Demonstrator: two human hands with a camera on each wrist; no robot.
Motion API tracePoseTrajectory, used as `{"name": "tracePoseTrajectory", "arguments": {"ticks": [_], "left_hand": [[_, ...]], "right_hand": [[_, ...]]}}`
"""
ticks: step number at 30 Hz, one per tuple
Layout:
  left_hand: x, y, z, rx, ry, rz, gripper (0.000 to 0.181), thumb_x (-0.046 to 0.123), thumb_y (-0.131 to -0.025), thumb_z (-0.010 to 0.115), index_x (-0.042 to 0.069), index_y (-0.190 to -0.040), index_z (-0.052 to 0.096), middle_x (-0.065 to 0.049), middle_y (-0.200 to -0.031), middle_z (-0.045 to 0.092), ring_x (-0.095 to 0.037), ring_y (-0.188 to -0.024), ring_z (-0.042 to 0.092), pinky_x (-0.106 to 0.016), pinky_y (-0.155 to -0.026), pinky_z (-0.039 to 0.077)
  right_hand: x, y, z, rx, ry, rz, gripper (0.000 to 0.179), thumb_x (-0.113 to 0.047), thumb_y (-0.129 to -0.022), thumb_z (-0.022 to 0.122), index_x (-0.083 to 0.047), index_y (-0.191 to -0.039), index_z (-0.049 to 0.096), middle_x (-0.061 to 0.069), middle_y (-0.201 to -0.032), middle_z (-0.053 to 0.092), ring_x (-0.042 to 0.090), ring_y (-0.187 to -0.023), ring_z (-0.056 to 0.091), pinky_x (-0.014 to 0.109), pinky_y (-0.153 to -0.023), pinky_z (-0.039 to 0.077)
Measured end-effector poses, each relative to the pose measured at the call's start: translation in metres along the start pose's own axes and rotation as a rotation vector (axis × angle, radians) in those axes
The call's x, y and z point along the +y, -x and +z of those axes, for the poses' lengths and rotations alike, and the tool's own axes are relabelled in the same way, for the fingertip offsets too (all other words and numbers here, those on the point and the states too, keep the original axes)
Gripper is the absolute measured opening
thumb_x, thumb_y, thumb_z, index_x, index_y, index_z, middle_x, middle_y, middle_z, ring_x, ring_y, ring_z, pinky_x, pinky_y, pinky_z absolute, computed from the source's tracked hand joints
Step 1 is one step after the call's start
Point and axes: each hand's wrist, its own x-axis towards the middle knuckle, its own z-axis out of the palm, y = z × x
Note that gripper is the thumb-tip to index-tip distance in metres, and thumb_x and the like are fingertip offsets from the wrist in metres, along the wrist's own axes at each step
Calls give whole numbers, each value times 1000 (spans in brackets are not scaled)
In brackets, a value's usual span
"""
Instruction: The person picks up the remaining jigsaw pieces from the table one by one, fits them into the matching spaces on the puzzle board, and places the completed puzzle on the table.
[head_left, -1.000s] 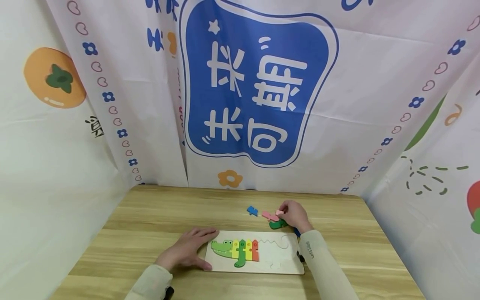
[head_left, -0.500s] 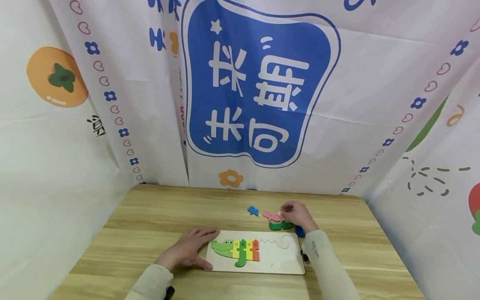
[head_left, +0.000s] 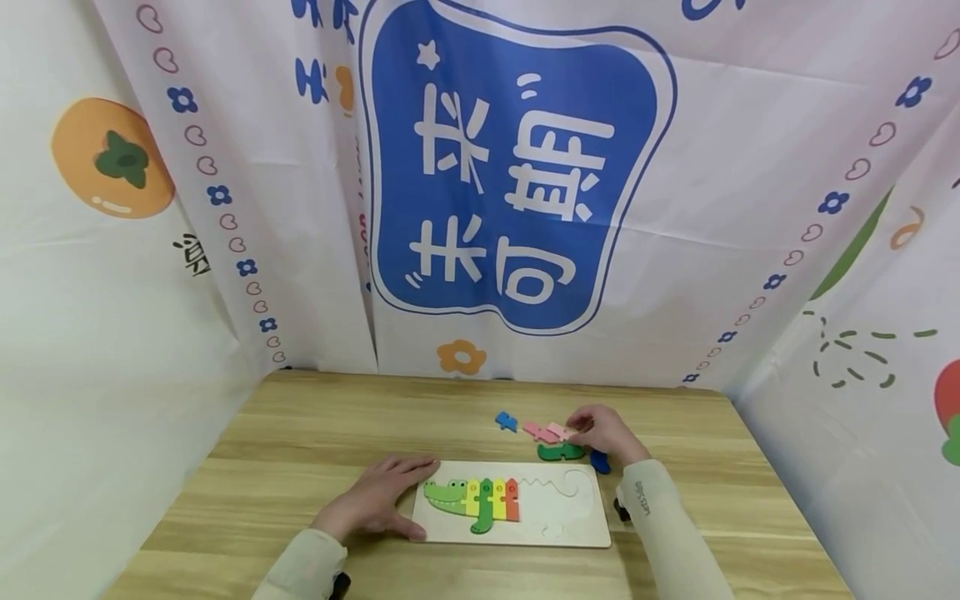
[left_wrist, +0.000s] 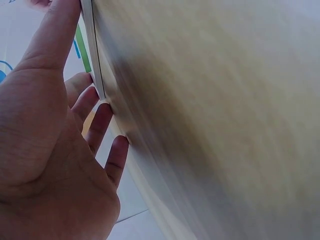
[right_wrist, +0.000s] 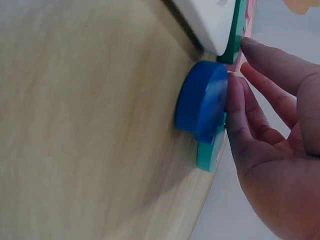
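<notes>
On the table lies a pale wooden puzzle board (head_left: 562, 517) with a green crocodile head (head_left: 445, 496) and yellow, green and red body pieces in its left half. My left hand (head_left: 378, 497) rests along the board's left end, thumb and fingers spread at its corners. Beyond the board's far right edge, my right hand (head_left: 609, 433) is at the loose pieces, its thumb and fingers parted. Closest to it are a light pink piece (head_left: 559, 431), a pink piece (head_left: 536, 430), a dark green piece (head_left: 561, 452) and a dark blue piece (head_left: 600, 462).
A lighter blue piece (head_left: 506, 422) lies left of the pink ones. In the right wrist view, a teal piece (right_wrist: 210, 152) sits behind the dark blue one. Printed white cloth (head_left: 712, 250) surrounds the wooden table (head_left: 300, 433) at the back and sides.
My right hand has drawn slightly to the right, away from the light pink piece, which now lies by the pink one. More of the dark blue piece shows. My left hand stays put.
</notes>
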Motion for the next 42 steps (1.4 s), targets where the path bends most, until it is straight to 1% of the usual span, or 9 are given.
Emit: {"name": "tracePoseTrajectory", "arguments": {"ticks": [3, 7, 13, 18, 23, 28, 32, 38, 42], "left_hand": [[1, 0, 0, 1, 0, 2, 106, 62, -74, 85, 17, -159, 42, -5, -166, 39, -36, -145, 38, -67, -118, 27], [1, 0, -1, 3, 5, 1, 105, 60, -74, 86, 17, -159, 43, -5, -166, 39, -37, -145, 39, -67, -118, 27], [-1, 1, 1, 8, 4, 20, 104, 60, -75, 85, 16, -159, 43, -7, -165, 40, -38, -144, 39, -68, -116, 27], [-2, 1, 2, 7, 29, 24, 105, 61, -75, 85, 16, -160, 42, -7, -166, 40, -37, -143, 40, -68, -115, 29], [-3, 0, 1, 13, 28, 22, 106, 62, -74, 84, 17, -160, 42, -6, -166, 39, -37, -144, 40, -68, -115, 29], [-3, 0, 1, 15, 21, 21, 106, 62, -74, 84, 17, -160, 42, -6, -166, 39, -37, -143, 40, -67, -115, 30], [-3, 0, 2, 13, 17, 19, 106, 62, -74, 84, 17, -160, 41, -6, -166, 39, -36, -143, 41, -67, -115, 30], [-2, 0, 1, 7, 29, 11, 105, 60, -75, 85, 17, -160, 41, -6, -166, 39, -37, -143, 40, -67, -115, 29], [-2, 0, 1, 7, 30, 12, 105, 59, -75, 85, 17, -160, 42, -7, -166, 38, -39, -144, 39, -68, -115, 28]], "right_hand": [[0, 1, 1, 32, 25, 27, 19, -13, -89, 82, -7, -107, 77, 4, -98, 72, 18, -88, 63, 37, -81, 56], [-1, -1, 1, 43, 52, 22, 17, -16, -88, 83, -8, -103, 78, 2, -94, 72, 16, -84, 64, 34, -78, 56], [0, -2, 1, 32, 76, 21, 17, -10, -83, 87, -9, -98, 79, 1, -89, 71, 16, -80, 61, 33, -75, 54], [2, -3, 3, 44, 109, 11, 10, -9, -86, 84, -10, -93, 77, 0, -84, 68, 15, -77, 59, 31, -71, 52], [2, -3, 3, 50, 113, -8, 8, -9, -89, 81, -9, -95, 76, 2, -85, 68, 16, -76, 59, 32, -72, 53], [3, -3, 3, 70, 101, 0, 10, -12, -95, 76, -7, -103, 74, 4, -93, 70, 16, -83, 62, 36, -78, 57], [3, -2, 0, 96, -8, 18, 15, -15, -95, 76, -7, -107, 74, 6, -101, 72, 17, -90, 66, 37, -83, 58], [3, 3, -4, 80, -355, 44, 26, -11, -93, 78, -3, -116, 73, 12, -110, 73, 19, -94, 68, 32, -83, 59], [1, 6, -6, 63, -472, 32, 31, -9, -95, 75, -2, -125, 70, 12, -115, 73, 17, -96, 68, 32, -85, 59]]}}
